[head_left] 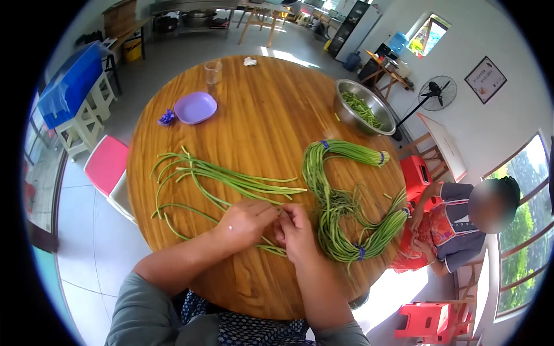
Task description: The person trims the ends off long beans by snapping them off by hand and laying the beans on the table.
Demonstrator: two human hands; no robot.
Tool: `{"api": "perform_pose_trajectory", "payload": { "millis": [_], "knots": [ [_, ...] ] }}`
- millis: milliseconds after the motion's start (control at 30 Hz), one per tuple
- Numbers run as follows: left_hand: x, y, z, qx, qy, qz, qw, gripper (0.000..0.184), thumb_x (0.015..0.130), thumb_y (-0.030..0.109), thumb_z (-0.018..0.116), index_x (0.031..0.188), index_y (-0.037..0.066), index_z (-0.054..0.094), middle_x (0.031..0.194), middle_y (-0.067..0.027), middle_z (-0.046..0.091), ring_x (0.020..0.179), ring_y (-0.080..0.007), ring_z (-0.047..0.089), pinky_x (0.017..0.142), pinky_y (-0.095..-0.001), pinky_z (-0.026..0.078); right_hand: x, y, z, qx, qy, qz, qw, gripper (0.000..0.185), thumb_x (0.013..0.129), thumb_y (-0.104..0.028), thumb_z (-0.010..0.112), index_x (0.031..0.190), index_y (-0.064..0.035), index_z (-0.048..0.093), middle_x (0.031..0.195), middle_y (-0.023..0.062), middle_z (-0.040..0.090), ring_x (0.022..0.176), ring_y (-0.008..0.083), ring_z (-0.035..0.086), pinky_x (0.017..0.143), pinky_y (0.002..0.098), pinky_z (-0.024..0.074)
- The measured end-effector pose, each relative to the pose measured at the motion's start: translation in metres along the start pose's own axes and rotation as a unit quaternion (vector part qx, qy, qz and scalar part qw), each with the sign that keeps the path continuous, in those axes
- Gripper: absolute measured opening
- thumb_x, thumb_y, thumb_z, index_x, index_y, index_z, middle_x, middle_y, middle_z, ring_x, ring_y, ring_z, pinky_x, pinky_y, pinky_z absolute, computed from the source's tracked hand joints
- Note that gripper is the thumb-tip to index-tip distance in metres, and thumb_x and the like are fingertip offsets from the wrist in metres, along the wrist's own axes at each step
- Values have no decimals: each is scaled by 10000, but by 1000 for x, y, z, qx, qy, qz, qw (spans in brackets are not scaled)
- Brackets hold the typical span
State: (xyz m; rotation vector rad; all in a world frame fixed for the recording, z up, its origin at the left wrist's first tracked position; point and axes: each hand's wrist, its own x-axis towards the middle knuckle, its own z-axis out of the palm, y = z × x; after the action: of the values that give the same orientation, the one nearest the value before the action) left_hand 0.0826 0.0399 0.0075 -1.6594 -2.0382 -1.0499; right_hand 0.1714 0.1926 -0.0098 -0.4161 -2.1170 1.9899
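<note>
Above the near half of the round wooden table [259,127], my left hand [245,222] and my right hand [295,229] meet, fingers pinched. Between their fingertips is a green garlic scape, mostly covered by the fingers. Loose garlic scapes [219,176] lie spread just beyond and to the left of my left hand. To the right of my right hand rests a big curved bundle of garlic scapes [317,173], bound with blue-purple ties. Its lower end [369,245] is also tied, with dry, thin tips tangled in the middle.
A steel bowl [384,109] with short green pieces stands at the far right of the table. Farther left are a purple dish [196,108], a crumpled purple tie [166,117] and a clear cup [213,73]. Another person [456,225] sits at the right edge.
</note>
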Motion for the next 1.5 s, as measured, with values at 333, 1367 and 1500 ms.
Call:
{"api": "perform_pose_trajectory", "payload": {
  "millis": [333, 1367, 1500],
  "knots": [
    [-4, -1, -16, -116, 42, -83, 989, 151, 829, 50, 686, 958, 28, 612, 869, -167, 638, 799, -379, 640, 683, -418, 531, -10, -31, -21, 218, -41, 13, 975, 89, 1053, -149, 437, 1100, -80, 467, 899, 53, 507, 608, 127, 471, 524, 235, 362],
    [0, -6, -20, -10, 60, -9, 998, 271, 645, -29, 637, 905, 48, 652, 780, -98, 624, 693, -309, 631, 632, -393, 518, 1, -16, 17, 171, -14, 84, 982, 98, 990, -39, 508, 1085, -57, 525, 798, 32, 540, 567, 99, 465, 491, 234, 338],
    [-3, 10, -32, -106, 77, -21, 991, 189, 751, -72, 648, 907, 35, 658, 803, -125, 639, 729, -320, 643, 645, -391, 520, 17, -18, -36, 274, 116, 24, 954, 69, 1011, -73, 491, 1070, -76, 527, 814, 43, 531, 580, 120, 473, 498, 244, 336]
  ]
}}
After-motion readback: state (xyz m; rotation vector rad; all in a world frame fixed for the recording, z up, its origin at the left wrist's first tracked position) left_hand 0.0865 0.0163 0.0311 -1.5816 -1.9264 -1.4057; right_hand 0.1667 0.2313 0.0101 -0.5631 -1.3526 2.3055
